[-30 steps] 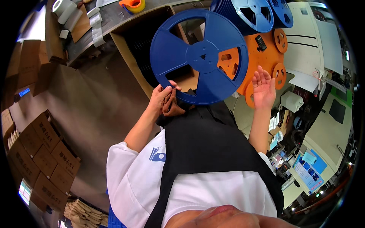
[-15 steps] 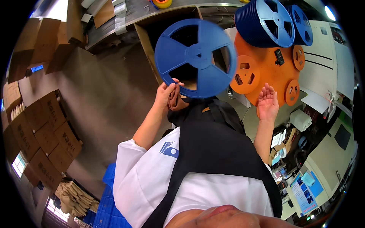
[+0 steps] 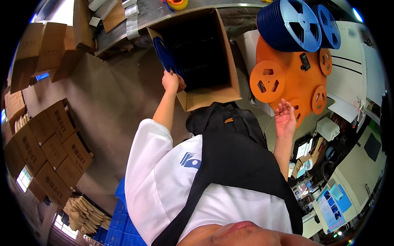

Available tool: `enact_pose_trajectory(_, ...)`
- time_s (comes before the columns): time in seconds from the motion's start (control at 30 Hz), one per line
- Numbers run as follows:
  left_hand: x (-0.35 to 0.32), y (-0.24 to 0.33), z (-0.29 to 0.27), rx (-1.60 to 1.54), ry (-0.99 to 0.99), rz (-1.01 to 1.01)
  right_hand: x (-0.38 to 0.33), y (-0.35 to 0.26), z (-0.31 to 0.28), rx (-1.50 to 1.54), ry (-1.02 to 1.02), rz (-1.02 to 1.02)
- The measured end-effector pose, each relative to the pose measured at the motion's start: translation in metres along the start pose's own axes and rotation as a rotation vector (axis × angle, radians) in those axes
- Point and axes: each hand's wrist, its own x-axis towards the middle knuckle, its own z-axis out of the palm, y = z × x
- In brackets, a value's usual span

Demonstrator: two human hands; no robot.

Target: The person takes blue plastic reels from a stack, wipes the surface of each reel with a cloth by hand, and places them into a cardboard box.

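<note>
My left hand (image 3: 170, 81) grips the lower edge of a blue plastic reel (image 3: 164, 54), which stands nearly edge-on at the left side of an open cardboard box (image 3: 209, 96). A brown cloth (image 3: 181, 83) is bunched in the same hand. Inside the box it is dark; faint rows of edges show there, too dim to name. My right hand (image 3: 285, 119) is raised with its fingers stretched and nothing in it. Close by is an orange round plate (image 3: 292, 74) carrying smaller orange slotted discs (image 3: 267, 81).
A stack of blue reels (image 3: 287, 26) stands at the far side of the orange plate, beside a small black device (image 3: 304, 61). A grey workbench (image 3: 150, 17) runs behind the box. Stacked cartons (image 3: 53, 147) and blue crates (image 3: 123, 221) are on the left.
The blue reel has swung from face-on above the box to nearly edge-on at its left side, uncovering the box's inside. My left hand moved left and forward with it. My right hand stays raised.
</note>
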Motion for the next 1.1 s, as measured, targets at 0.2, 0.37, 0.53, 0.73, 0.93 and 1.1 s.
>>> enact_pose_trajectory(0.2,0.039,0.007,0.013,-0.074,-0.081,-0.031,-0.012,0.006,-0.006,0.014,0.025,-0.001)
enact_pose_trajectory(0.37,0.063,-0.021,0.034,-0.273,-0.217,-0.109,-0.017,0.01,0.003,-0.011,0.043,-0.004)
enact_pose_trajectory(0.53,0.053,-0.025,0.047,-0.538,-0.189,-0.31,-0.012,0.008,0.014,-0.055,0.019,0.008)
enact_pose_trajectory(0.73,0.0,0.094,-0.09,-1.117,-0.841,0.286,-0.009,0.009,0.026,-0.078,-0.002,0.034)
enact_pose_trajectory(0.93,-0.123,0.246,-0.219,-1.762,-1.575,1.203,0.005,0.019,0.049,-0.099,-0.053,0.084)
enact_pose_trajectory(1.1,-0.157,0.286,-0.238,-1.63,-1.834,1.359,-0.001,0.022,0.046,-0.061,-0.125,0.097)
